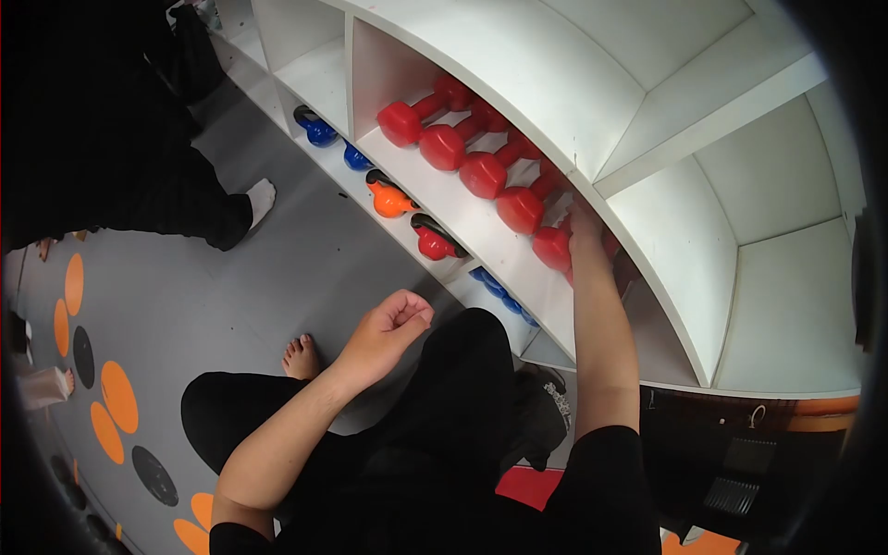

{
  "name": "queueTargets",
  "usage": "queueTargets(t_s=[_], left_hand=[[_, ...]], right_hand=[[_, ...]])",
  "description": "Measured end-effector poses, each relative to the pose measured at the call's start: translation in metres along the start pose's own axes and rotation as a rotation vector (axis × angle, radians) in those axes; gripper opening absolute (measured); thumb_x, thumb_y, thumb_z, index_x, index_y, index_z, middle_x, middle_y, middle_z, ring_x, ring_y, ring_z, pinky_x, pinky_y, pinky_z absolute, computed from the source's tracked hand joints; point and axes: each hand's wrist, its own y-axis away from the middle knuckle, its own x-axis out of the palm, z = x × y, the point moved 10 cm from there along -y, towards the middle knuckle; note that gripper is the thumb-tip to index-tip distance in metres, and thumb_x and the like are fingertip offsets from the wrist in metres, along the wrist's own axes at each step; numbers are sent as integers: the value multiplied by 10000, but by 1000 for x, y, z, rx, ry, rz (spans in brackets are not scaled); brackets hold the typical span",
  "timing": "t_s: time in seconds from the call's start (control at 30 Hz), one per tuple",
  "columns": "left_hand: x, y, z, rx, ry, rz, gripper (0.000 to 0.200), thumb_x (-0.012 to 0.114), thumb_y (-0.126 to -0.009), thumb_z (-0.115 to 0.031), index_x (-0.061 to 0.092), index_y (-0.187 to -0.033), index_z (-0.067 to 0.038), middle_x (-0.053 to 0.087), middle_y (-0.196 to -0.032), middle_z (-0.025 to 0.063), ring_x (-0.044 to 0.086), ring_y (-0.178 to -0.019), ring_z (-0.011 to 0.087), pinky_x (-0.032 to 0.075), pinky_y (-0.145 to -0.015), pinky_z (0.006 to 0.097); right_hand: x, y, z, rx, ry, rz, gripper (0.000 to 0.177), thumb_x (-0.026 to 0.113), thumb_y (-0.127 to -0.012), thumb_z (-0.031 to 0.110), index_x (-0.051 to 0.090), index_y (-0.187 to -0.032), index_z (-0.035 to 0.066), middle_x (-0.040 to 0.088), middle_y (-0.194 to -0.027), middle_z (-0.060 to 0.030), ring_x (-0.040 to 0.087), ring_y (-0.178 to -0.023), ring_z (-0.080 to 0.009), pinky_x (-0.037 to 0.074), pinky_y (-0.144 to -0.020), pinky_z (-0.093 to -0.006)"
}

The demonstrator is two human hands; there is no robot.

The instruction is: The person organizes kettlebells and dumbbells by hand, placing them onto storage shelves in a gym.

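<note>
Right hand (585,227) deep in the shelf here, at the near end of the row of red dumbbells (521,211)! Fingers up against the dumbbell (552,248) beside it, but they're shadowed and partly hidden, so I can't tell whether that grip is wrapped round a handle or only touching. Left hand (393,326) out over the lap, its grip narrow, fingers curled in with the thumb alongside. The dumbbells lie side by side, slanting across their shelf board (444,203) in the white shelving unit (481,51). One level down, it's kettlebells: two blue ones (320,133), an orange one (392,200), a red one (435,243), with a cluster of blue weights (504,297) nearer the knee. Out on the grey floor (259,277), orange and dark ovals (118,398), and over on the left another person in black, one white-socked foot (262,200) showing.
</note>
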Motion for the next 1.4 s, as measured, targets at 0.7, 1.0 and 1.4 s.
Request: queueTargets(t_s=[0.7,1.0,1.4], left_hand=[[20,-17,-17,63,-263,61,374,740,-926,-224,561,-1222,-79,579,-1122,19,567,-945,90,471,-862,272],[37,-39,-1,209,75,227,1113,928,-696,-299,273,-1556,-35,308,-1592,201,353,-1464,326,289,-1209,424],[39,17,41,-226,907,404,516,703,-936,-457,544,-1276,-102,627,-1165,91,641,-1057,212,541,-921,376]], right_hand=[[-38,209,9,-453,-58,-192,506,822,-807,105,570,-1239,27,653,-1158,-109,638,-1087,-252,508,-937,-376],[22,319,78,-326,-47,425,306,765,-802,77,668,-1078,-11,723,-979,-117,703,-937,-214,548,-825,-355],[17,345,177,-505,513,828,314,684,-879,193,638,-1157,53,670,-823,-114,695,-785,-305,550,-777,-390]])
